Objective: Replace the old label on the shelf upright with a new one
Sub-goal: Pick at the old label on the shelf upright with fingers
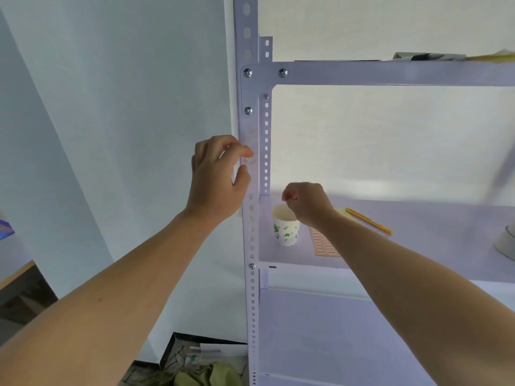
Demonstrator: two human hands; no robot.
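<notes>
The pale metal shelf upright (252, 235) rises through the middle of the view. Faint remains of the old label (252, 160) cling to its face at hand height. My left hand (218, 176) is against the upright, its curled index fingertip and thumb picking at those remains. My right hand (305, 203) hovers over a paper cup (285, 231) on the shelf, fingers curled with thumb and fingertip together; I see nothing in them. A sheet of orange-bordered new labels (324, 247) lies on the shelf, partly under my right forearm.
A yellow pen-like tool (369, 221) lies on the shelf board (418, 246) behind my right arm. A white tape roll (505, 243) sits at the right edge. Items lie on the top shelf (429, 56). Below left is a dark box of clutter (200, 363).
</notes>
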